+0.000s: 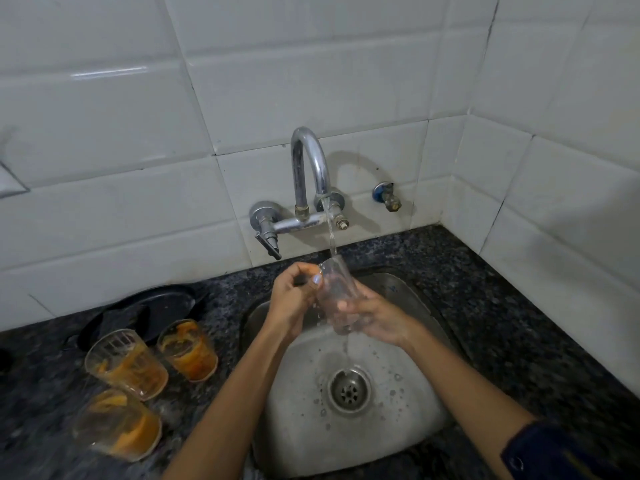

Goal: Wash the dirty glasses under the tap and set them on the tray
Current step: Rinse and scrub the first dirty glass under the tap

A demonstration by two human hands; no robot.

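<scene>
the round stainless steel sink point(398, 441) takes the runoff while the rinsing step is in hand. behind the dirty ones, on the dark speckled stone counter point(502, 306), lies the black oval tray point(166, 299), with no glass on it that i can see. the curved chrome tap point(309, 164) runs a thin stream into the clear glass tumbler point(337, 296), held tilted over the basin. the right hand point(375, 320) wraps its fingers round the tumbler's lower half; the left hand point(294, 299) pinches the rim, thumb on the outside. three orange-smeared glasses point(126, 363) wait left of the sink. next comes, i judge, emptying this tumbler and carrying it over them to the tray. the tray's near side is hidden; whether residue remains inside the tumbler is hard to tell.
</scene>
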